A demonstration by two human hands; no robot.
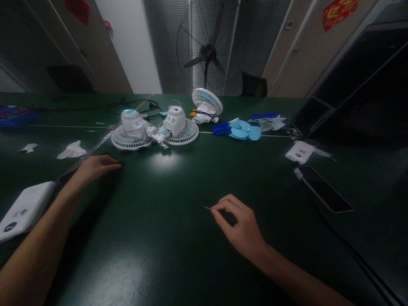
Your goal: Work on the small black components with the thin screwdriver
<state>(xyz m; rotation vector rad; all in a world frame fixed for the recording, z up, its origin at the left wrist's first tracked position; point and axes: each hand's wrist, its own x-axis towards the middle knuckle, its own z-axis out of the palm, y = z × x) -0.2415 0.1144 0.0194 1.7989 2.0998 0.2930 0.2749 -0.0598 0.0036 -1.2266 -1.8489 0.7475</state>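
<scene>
My right hand [239,222] is over the middle of the green table [165,225], its thumb and index finger pinched on a thin, needle-like piece [207,207]. The piece is too small to name exactly; its free end points left. On the left, my left hand [97,165] lies low at the tabletop with its fingers stretched out to the right and nothing visible in them. A crumpled white glove-like piece [72,150] is just beyond it. Farther back, two white fan heads [134,123] [177,123] lie grille down, apart from both hands.
A third small fan [206,104] stands behind. Blue gloves [221,128] and light blue fan blades [245,130] lie right of it. A phone [323,189] and white power bank [299,152] are at right, another white device [25,210] at left. Cables cross the far left.
</scene>
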